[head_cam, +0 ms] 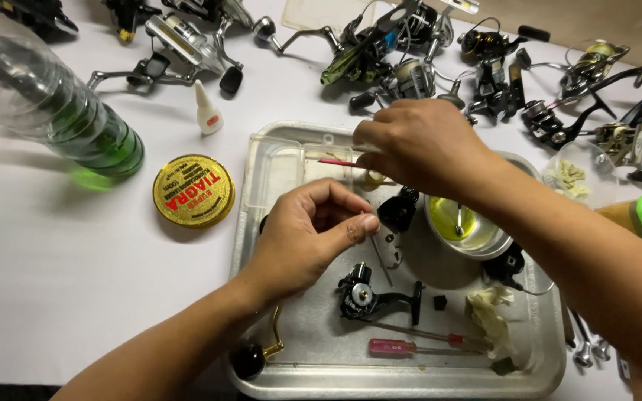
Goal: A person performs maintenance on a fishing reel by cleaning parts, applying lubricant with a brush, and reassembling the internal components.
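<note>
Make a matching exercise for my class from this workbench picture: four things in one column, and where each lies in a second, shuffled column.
Things:
1. red-handled screwdriver
2. round gold tin
3. green bottle
4. small white glue tube

Places:
A. lying on its side, far left of the table
B. near front edge of the metal tray
C. on the table, just left of the tray
D. behind the gold tin

Pairs: 1-B, 2-C, 3-A, 4-D

Whatever the left hand pinches is too small to tell, and the right hand hides its own fingertips' hold.
</note>
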